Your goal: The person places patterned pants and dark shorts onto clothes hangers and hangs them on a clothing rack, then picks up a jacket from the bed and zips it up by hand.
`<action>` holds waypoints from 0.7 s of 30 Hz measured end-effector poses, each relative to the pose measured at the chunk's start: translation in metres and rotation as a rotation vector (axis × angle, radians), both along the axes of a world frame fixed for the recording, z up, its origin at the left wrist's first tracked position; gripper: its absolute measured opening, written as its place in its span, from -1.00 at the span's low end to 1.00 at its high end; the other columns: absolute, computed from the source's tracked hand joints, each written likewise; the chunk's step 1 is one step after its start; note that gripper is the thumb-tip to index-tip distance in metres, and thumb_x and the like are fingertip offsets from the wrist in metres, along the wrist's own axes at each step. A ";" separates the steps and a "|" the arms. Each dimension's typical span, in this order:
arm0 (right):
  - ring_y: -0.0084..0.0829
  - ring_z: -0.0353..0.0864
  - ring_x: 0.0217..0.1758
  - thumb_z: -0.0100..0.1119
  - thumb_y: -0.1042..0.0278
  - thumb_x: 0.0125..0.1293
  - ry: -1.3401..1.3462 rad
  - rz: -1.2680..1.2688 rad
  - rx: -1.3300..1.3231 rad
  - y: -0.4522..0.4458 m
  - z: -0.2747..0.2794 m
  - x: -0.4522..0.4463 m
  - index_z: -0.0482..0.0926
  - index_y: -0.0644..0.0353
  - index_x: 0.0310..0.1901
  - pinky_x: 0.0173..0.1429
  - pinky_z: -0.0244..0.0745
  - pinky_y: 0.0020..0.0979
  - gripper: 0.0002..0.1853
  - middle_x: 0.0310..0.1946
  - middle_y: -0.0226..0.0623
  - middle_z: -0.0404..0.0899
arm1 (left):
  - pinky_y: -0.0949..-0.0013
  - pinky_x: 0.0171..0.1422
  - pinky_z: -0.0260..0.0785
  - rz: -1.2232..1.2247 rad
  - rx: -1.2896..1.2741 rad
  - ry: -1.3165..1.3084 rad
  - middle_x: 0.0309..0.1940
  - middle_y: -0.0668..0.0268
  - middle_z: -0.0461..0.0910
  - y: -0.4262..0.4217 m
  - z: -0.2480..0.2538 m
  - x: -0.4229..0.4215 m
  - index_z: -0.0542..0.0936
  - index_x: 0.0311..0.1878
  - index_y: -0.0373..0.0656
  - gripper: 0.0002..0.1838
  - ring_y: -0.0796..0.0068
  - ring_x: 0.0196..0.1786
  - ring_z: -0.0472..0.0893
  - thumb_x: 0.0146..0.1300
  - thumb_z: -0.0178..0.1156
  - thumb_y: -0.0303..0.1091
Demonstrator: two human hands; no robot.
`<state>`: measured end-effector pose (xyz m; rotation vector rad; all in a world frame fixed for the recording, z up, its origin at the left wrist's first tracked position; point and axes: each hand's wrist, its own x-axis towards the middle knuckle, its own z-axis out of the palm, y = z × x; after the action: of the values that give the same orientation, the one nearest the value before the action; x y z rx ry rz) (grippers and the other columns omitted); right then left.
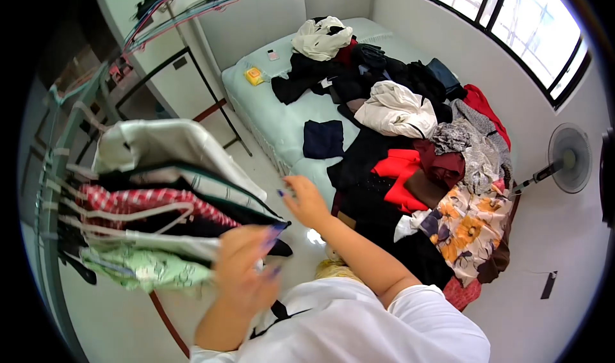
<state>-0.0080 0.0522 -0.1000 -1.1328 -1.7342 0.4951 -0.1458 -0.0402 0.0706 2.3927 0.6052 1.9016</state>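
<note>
My left hand (246,267) is lifted in front of the clothes rack (48,203), close to the hanging garments. It is smeared by motion, but its fingers look apart with nothing between them. Farther forward, my right hand (304,200) reaches out above the floor with fingers stretched, holding nothing. On the rack hang a white garment (173,142), a red checked garment (122,200), a green patterned garment (154,267) and several dark ones. A white hanger (154,214) shows among them.
Clothes lie heaped on the bed (246,100), with a white garment (397,110), a red garment (402,177) and a floral garment (471,228). A folded navy cloth (323,139) lies nearby. A fan (569,158) stands right. Hangers (186,17) hang upper left.
</note>
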 end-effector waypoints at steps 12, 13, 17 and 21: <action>-0.06 0.47 -0.11 0.15 0.29 0.07 -0.334 -0.540 -0.846 -0.016 -0.241 0.249 0.40 0.24 -0.11 -0.05 0.42 -0.17 -0.64 -0.22 -0.05 0.45 | 0.31 -0.08 0.35 0.159 -1.363 0.402 -0.16 0.12 0.47 0.131 -0.297 0.085 0.43 -0.09 -0.30 -0.68 0.22 -0.10 0.47 0.05 0.13 -0.46; -0.06 0.47 -0.12 0.15 0.31 0.06 -0.334 -0.512 -0.785 -0.010 -0.245 0.257 0.40 0.25 -0.11 -0.06 0.41 -0.16 -0.65 -0.23 -0.05 0.45 | 0.39 -0.18 0.38 0.201 -1.374 0.379 -0.19 0.16 0.49 0.135 -0.316 0.086 0.43 -0.10 -0.30 -0.69 0.35 -0.16 0.49 0.04 0.14 -0.47; -0.09 0.43 -0.10 0.17 0.42 0.00 -0.369 -0.404 -0.667 0.034 -0.248 0.272 0.38 0.26 -0.11 -0.03 0.36 -0.24 -0.63 -0.21 -0.08 0.43 | 0.45 -0.17 0.38 0.292 -1.600 0.205 -0.25 0.21 0.53 0.141 -0.373 0.102 0.44 -0.11 -0.26 -0.71 0.50 -0.24 0.51 0.04 0.13 -0.48; -0.18 0.32 0.08 0.26 0.37 -0.10 -0.558 -0.309 -0.580 0.083 -0.253 0.275 0.36 0.20 -0.01 0.09 0.27 -0.27 -0.47 -0.02 -0.16 0.36 | 0.45 -0.15 0.38 0.300 -1.681 0.112 -0.33 0.24 0.56 0.137 -0.427 0.115 0.44 -0.13 -0.27 -0.72 0.50 -0.30 0.53 0.04 0.14 -0.48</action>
<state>0.2669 0.1356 -0.3533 -2.0738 -1.8738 0.5366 -0.0311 0.0969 -0.3560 1.2119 1.6590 0.5342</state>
